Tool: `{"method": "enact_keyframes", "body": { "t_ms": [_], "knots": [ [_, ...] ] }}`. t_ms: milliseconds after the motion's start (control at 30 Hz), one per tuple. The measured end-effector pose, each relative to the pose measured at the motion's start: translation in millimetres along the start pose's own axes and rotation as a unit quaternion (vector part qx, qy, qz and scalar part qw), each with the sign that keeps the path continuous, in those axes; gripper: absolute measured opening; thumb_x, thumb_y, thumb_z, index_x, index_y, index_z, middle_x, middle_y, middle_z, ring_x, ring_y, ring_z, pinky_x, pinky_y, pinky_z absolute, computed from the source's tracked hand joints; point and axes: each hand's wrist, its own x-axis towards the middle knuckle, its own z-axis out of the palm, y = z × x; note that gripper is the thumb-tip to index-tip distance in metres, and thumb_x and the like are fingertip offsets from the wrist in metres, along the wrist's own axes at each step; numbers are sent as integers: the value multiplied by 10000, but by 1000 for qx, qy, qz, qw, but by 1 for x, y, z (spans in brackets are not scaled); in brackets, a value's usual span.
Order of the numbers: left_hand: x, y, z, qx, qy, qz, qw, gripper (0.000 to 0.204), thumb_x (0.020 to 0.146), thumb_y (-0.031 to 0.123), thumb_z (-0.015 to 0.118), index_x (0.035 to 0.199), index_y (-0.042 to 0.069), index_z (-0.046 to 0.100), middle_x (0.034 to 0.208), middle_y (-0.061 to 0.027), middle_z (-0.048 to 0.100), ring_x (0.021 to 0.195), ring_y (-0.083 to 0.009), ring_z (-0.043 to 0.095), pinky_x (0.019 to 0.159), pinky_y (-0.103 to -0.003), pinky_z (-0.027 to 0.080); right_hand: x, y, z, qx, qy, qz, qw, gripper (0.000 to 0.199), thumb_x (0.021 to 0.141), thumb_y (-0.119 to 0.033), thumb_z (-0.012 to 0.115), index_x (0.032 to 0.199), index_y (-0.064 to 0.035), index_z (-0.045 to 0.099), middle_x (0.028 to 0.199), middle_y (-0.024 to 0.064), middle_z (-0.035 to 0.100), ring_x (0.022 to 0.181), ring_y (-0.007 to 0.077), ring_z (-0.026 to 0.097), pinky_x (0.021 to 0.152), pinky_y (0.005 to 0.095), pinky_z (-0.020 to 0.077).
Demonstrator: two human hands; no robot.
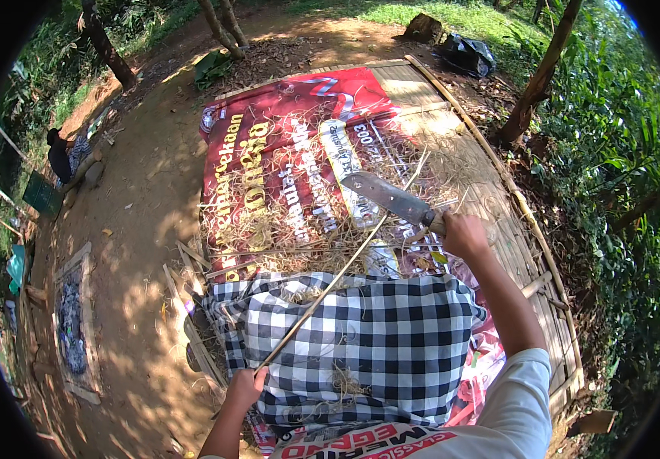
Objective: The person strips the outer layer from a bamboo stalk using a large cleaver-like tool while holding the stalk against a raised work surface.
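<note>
Sitting over a bamboo platform (pixel 532 229) outdoors, a person held a long thin stick (pixel 337 279) in the left hand (pixel 244 386) and a broad knife (pixel 391 199) in the right hand (pixel 464 233). The left hand was closed around the stick's near end, low and toward the platform's near left corner. From there the stick ran diagonally up and to the right, across a black-and-white checked cloth (pixel 376 336) on the person's lap, its far tip reaching toward the platform's far edge. The right hand was clamped on the knife's handle, nearer the platform's right edge. The blade pointed up and left from that fist and lay just beside the stick's upper stretch; whether blade and stick touched could not be told. So the right hand was the nearer one to the stick's far half, and the left hand anchored the near end.

The stick looked pale, straight and slender, like a split strip of bamboo or a palm rib. The blade was grey, wide and worn.

A red printed banner (pixel 268 153) covered the platform, strewn with dry straw-like shavings (pixel 268 229). Bare earth (pixel 138 229), tree trunks (pixel 532 92) and greenery surrounded it, and another person (pixel 62 153) sat well apart at the far left.
</note>
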Motion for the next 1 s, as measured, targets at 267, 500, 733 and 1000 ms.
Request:
{"method": "enact_keyframes", "body": {
  "t_ms": [267, 500, 733, 1000],
  "knots": [
    [-3, -49, 24, -28, 50, 76, 995, 524, 927, 399, 525, 693, -59, 622, 627, -289, 549, 641, -483, 576, 552, -493, 435, -9, 0, -1, -56, 89, -217, 970, 289, 745, -173, 575, 1011, -58, 566, 891, 140, 672, 783, 291, 679, 721, 406, 533],
    [6, -28, 11, -35, 0, 87, 996, 508, 917, 395, 549, 698, -58, 619, 631, -291, 543, 637, -472, 578, 536, -467, 434, -3, 95, -18, 41, 114, 229, 966, 193, 714, -103, 583, 863, -9, 660, 832, 214, 674, 799, 370, 668, 722, 454, 528],
    [0, -32, 17, -69, 28, 84, 994, 495, 926, 351, 551, 670, -71, 595, 593, -292, 508, 580, -466, 554, 511, -460, 409, -65, 72, 15, 64, 113, 227, 965, 186, 698, -118, 608, 807, 27, 650, 816, 241, 658, 827, 390, 655, 744, 460, 519],
    [-13, -22, 27, 0, 90, 49, 995, 474, 926, 404, 537, 705, 2, 655, 652, -246, 592, 657, -449, 596, 577, -505, 462, -88, 30, 35, 316, 171, 222, 907, 164, 681, -102, 632, 734, 48, 590, 562, 145, 566, 492, 228, 555, 502, 365, 432]
  ]
}}
